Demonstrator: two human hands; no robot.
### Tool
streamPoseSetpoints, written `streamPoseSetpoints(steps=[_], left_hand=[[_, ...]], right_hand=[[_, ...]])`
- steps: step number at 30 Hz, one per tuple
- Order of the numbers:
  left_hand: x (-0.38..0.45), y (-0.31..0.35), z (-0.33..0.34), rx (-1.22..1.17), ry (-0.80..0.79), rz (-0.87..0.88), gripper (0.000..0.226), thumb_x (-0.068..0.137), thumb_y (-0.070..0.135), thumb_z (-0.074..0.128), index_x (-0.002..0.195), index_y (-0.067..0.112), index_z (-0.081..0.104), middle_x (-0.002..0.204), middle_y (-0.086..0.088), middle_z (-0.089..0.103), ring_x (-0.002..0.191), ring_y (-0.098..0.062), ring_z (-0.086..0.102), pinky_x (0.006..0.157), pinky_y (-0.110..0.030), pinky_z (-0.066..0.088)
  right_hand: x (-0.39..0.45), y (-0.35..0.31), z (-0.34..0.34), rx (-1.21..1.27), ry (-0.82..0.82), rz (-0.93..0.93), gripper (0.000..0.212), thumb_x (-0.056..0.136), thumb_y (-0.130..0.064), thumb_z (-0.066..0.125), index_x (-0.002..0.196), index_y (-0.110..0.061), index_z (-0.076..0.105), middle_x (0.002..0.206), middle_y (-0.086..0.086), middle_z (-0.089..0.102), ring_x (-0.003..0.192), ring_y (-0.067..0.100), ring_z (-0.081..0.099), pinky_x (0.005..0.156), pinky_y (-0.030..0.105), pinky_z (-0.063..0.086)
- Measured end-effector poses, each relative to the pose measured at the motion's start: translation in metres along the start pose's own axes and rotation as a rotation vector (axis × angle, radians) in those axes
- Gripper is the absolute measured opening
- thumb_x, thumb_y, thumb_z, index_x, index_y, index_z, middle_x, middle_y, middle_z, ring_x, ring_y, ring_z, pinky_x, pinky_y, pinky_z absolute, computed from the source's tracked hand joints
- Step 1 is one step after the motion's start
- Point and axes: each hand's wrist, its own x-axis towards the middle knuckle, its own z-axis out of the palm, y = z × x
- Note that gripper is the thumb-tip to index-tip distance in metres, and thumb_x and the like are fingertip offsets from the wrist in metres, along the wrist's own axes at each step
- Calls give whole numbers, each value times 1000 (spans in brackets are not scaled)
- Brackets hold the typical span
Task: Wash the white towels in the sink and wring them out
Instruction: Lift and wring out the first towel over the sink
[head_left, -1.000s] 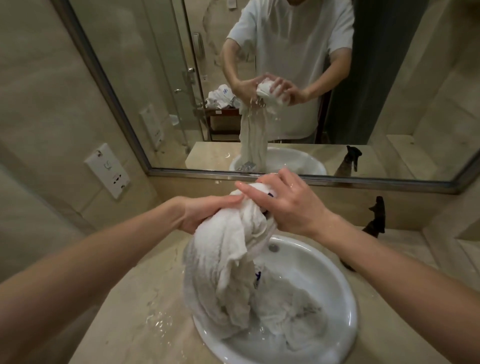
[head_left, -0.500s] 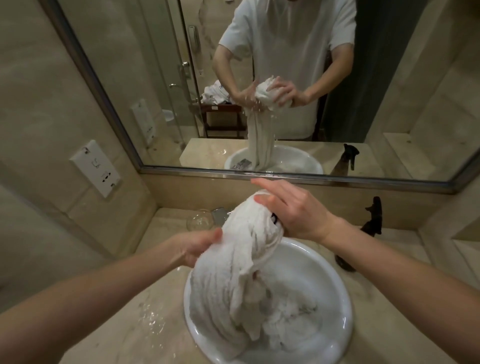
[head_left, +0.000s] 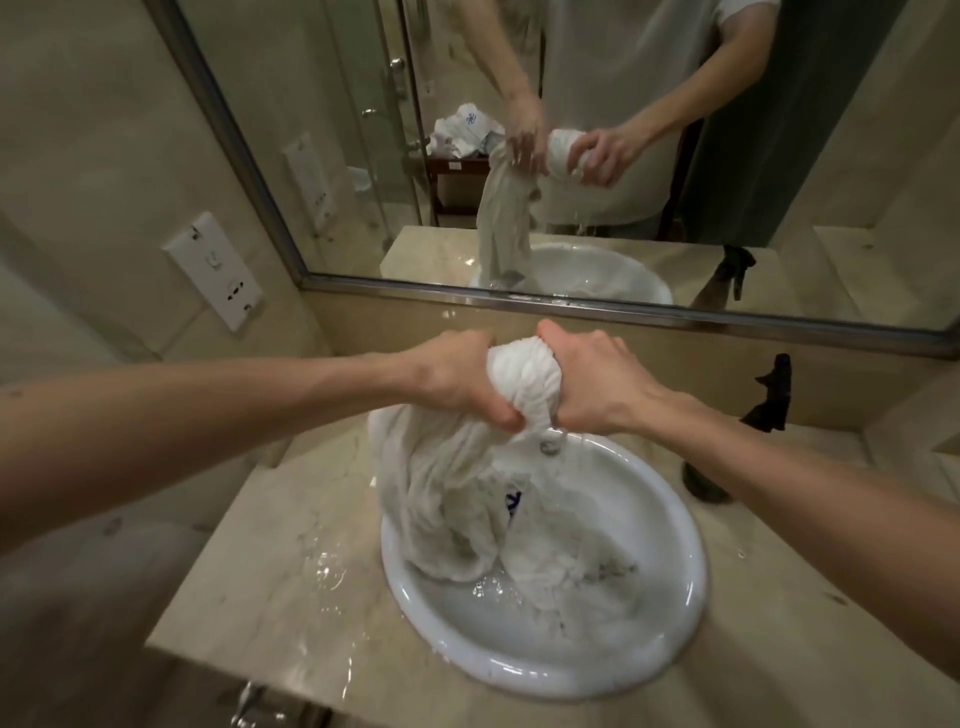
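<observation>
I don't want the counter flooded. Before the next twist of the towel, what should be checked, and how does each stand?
1. Left hand grips the wet white cotton towel: ok.
2. Right hand grips its bunched top: ok.
3. Twisted part is over the round white ceramic sink: ok.
4. Hanging tail ends inside the basin: ok.
5. Beige marble counter dry: not ok, water lies left of the sink.
6. Drain open: cannot tell.

White towel with blue mark, white sink.
</observation>
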Motion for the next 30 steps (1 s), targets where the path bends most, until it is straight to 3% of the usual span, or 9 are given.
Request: streamPoseSetpoints(steps=[3,7,10,17,20,27,30], left_hand=[[-1,-3,5,34,58,37,70,55,46,88,111,22,53,98,5,67,81,-12,64,65,-26,52],[-6,-1,7,134,133,115,67,57,44,87,107,22,47,93,2,64,80,-19,63,64,-32,53],[-9,0,2,223,169,169,75,54,49,86,114,22,50,96,1,67,82,-22,64,70,-38,57],[-18,11,-24,339,257,285,77,55,49,86,116,20,49,94,-3,67,81,-23,64,68,-38,55],[-23,14,-31,320,270,316,79,56,48,87,118,19,48,96,-2,67,81,-22,65,68,-41,57],[-31,13,-37,218,312,397,80,57,44,88,122,18,49,96,7,61,83,-12,63,66,-24,52],[-28,11,-37,192,323,407,78,55,45,87,120,19,50,94,8,61,83,-11,62,67,-23,50]], right_hand=[[-3,-8,0,130,6,109,41,67,-27,72,96,-28,43,77,-3,56,71,30,52,65,36,45],[-15,-19,9,357,148,221,36,70,-24,75,95,-24,50,67,-14,54,57,-1,45,53,27,38],[-24,-27,19,612,247,301,42,65,-13,78,96,-25,52,75,-9,65,62,6,58,39,23,43],[-19,-43,19,877,442,365,56,42,-39,78,90,-35,50,80,-8,69,75,19,69,54,48,58],[-19,-49,10,942,477,370,58,35,-41,77,87,-37,50,80,-10,67,76,14,67,55,40,58],[-21,-59,4,1044,570,380,62,52,-5,93,86,-34,50,88,-8,67,77,6,64,58,21,51],[-21,-65,1,1106,599,427,61,54,-1,92,88,-32,52,87,-10,67,77,2,65,62,28,58]])
